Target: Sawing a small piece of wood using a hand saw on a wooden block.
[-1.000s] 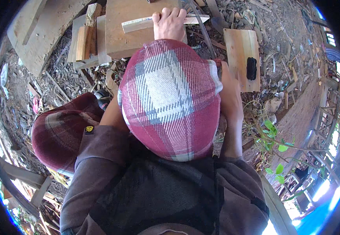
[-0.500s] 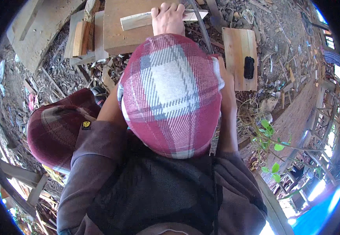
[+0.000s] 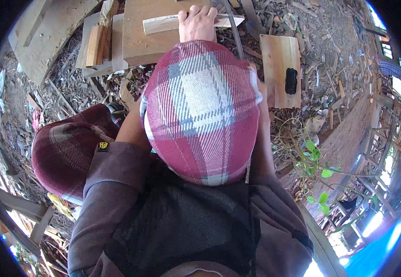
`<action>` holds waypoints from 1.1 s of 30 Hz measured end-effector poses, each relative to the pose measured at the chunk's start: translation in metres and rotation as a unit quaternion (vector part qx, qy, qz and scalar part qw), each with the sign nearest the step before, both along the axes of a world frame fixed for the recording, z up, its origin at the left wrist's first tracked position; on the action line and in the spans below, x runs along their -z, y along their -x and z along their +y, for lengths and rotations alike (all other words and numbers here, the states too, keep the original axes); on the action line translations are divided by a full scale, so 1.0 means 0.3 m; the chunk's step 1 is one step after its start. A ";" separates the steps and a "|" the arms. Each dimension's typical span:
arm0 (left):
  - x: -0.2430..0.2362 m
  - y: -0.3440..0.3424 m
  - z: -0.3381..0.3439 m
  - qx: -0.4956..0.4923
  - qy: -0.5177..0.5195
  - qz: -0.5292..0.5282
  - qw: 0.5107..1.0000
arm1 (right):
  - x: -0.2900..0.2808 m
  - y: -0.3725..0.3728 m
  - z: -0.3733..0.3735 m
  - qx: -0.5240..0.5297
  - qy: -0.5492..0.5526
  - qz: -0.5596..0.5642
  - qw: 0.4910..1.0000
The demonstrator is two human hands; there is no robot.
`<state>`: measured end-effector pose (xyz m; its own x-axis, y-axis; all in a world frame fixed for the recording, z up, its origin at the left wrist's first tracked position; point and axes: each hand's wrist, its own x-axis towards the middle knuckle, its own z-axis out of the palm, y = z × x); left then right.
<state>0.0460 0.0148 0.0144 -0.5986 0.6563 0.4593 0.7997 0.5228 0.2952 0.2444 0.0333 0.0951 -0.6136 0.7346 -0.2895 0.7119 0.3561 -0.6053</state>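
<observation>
My left hand [image 3: 197,24] grips a pale wooden strip [image 3: 160,24] with a pointed right end, fingers curled over its far edge. The strip lies across a thick brown wooden block [image 3: 140,46]. Close to the right end, a long narrow dark strip [image 3: 235,30], apparently a saw blade, slants across from the far side towards my right arm. My right forearm [image 3: 264,138] reaches forward beside my raised knee in red-and-white plaid cloth [image 3: 203,111]. That knee covers most of my right hand, so its fingers and whatever they hold are hidden.
Right of the knee lies a light board [image 3: 274,60] with a black oblong case [image 3: 291,81] on it. Wood offcuts [image 3: 96,46] and a large board [image 3: 48,41] are at the far left. A leafy plant [image 3: 318,157] grows on the right. Chips and debris litter the ground.
The dark strip has shifted slightly left at its near end. My right hand has slipped further behind the knee. My left hand stays on the wooden strip.
</observation>
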 end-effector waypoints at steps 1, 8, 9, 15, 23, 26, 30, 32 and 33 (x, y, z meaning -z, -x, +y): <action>0.002 0.013 -0.022 0.006 -0.007 -0.004 1.000 | 0.005 0.002 -0.011 -0.008 0.006 0.006 1.000; -0.042 0.063 -0.025 0.027 -0.009 -0.058 0.998 | 0.058 0.068 0.014 -0.021 -0.014 0.050 0.998; -0.036 0.067 -0.029 0.028 -0.008 -0.060 0.998 | 0.032 0.063 0.008 -0.028 -0.015 -0.004 1.000; -0.050 0.084 -0.018 0.035 -0.003 -0.064 0.997 | -0.036 0.123 0.007 -0.014 0.017 -0.063 0.998; -0.048 0.086 -0.024 0.070 0.017 -0.053 0.996 | -0.005 0.180 0.031 0.024 -0.025 -0.093 0.995; -0.039 0.085 -0.024 0.055 0.010 -0.051 0.997 | 0.002 0.201 0.080 -0.007 -0.053 -0.081 0.995; -0.020 0.083 -0.039 0.031 0.002 -0.025 0.999 | 0.021 0.202 0.086 -0.019 -0.078 -0.071 0.994; 0.001 0.078 -0.042 0.012 0.029 0.025 0.999 | 0.034 0.258 0.098 -0.028 -0.103 -0.051 0.993; 0.016 0.070 -0.024 0.021 0.028 0.026 0.999 | 0.044 0.275 0.118 -0.031 -0.131 -0.035 0.990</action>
